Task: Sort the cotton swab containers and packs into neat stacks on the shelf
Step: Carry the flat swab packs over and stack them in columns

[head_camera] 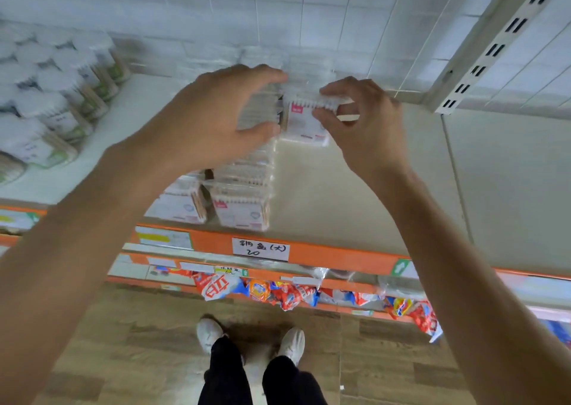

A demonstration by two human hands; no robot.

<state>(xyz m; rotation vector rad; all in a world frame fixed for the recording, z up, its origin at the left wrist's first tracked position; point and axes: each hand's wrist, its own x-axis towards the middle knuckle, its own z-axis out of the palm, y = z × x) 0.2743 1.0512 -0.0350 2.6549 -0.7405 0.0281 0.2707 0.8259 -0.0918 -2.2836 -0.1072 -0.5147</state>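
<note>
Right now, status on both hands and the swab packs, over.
Right hand pinching a swab pack at the back. Left hand spread over the pack row. Round containers far left, nothing blocking.

Head view, steeply down, shelf (355, 188) seemingly near

Left hand (213, 117) motion-blurred, hides far packs in row (247, 173); round containers (46, 101) blurred, cut off left.
</note>
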